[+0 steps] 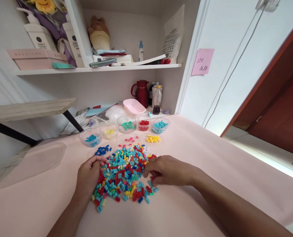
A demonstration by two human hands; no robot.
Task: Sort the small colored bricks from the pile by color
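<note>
A mixed heap of small toy building bricks, in red, light blue, yellow, green and dark blue, lies on the pink-covered table. My left hand rests against the heap's left edge with its fingers curled in; whatever they may hold is hidden. On the right side, my right hand reaches into the heap, fingers bent down among the bricks and the thumb apart from them. No brick shows between its fingertips. Behind the heap lie sorted dark blue bricks, pink bricks and yellow bricks.
Clear tubs hold blue bricks, pale yellow bricks, green bricks, red bricks and light blue bricks. Behind them stand a pink basin, a red jug and a bottle. A clear lid lies left.
</note>
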